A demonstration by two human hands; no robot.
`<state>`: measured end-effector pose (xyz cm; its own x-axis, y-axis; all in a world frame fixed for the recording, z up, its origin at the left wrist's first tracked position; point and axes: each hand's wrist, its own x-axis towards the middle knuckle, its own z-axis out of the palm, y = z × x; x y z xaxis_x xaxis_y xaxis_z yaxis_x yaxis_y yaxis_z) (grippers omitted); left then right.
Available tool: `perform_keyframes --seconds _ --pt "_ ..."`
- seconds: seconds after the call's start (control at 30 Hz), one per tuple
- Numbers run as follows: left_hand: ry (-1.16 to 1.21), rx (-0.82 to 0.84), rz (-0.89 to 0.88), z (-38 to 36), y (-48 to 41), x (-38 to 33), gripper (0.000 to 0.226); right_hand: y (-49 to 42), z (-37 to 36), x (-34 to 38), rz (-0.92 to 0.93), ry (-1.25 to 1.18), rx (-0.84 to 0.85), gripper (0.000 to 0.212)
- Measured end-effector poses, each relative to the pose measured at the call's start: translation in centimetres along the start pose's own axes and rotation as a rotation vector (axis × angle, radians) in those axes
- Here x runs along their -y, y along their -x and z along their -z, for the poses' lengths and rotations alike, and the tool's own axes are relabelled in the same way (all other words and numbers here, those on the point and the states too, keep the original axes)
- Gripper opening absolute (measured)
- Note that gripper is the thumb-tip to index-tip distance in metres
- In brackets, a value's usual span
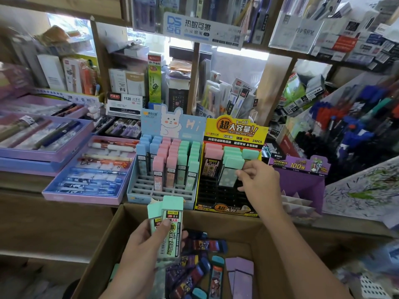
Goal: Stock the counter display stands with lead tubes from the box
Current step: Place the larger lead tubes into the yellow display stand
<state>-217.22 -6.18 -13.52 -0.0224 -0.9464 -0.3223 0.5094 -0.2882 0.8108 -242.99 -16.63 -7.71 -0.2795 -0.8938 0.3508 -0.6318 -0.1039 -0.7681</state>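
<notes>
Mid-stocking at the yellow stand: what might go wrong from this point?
1. The right hand pinches the mint-capped tube near its cap, tilted over the yellow stand; it may miss a slot or knock the standing tubes behind it.
2. The left hand holds two tubes fanned apart above the box; one could slip back in.

"24PCS" on yellow stand (233,130), "2B 0.5" on tube (171,229)
</notes>
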Motion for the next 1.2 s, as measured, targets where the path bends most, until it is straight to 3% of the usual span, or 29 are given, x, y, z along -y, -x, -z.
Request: perform_keyframes --seconds 0.2,0.3,0.43,0.57,0.67,0.97,1.2 --pt "0.017 0.0 0.014 -0.1 0.1 0.0 0.038 1.0 0.5 1.2 -0.013 0.056 -0.056 0.024" --pt "0.009 -0.005 0.026 0.0 0.1 -0.1 0.037 3.3 1.2 2.6 0.058 -0.021 -0.103 0.012" --pt "-0.031 0.035 0.048 0.0 0.3 -0.4 0.029 7.7 1.1 4.2 -0.055 -0.298 0.172 0.009" --pt "-0.073 0.068 0.047 -0.2 0.6 -0.4 0.035 11.5 -1.0 4.3 -0.278 -0.431 0.478 0.013" --pt "-0.099 0.086 0.02 -0.3 0.9 -0.2 0.034 12.7 -2.2 3.8 -0.358 -0.528 0.611 0.008" --pt "-0.02 0.047 0.08 -0.7 1.1 -0.6 0.024 12.4 -2.4 2.4 -0.402 -0.688 0.598 0.021" --pt "-0.004 -0.036 0.111 -0.8 1.2 -0.6 0.02 11.3 -1.7 1.5 -0.368 -0.823 0.477 0.013"
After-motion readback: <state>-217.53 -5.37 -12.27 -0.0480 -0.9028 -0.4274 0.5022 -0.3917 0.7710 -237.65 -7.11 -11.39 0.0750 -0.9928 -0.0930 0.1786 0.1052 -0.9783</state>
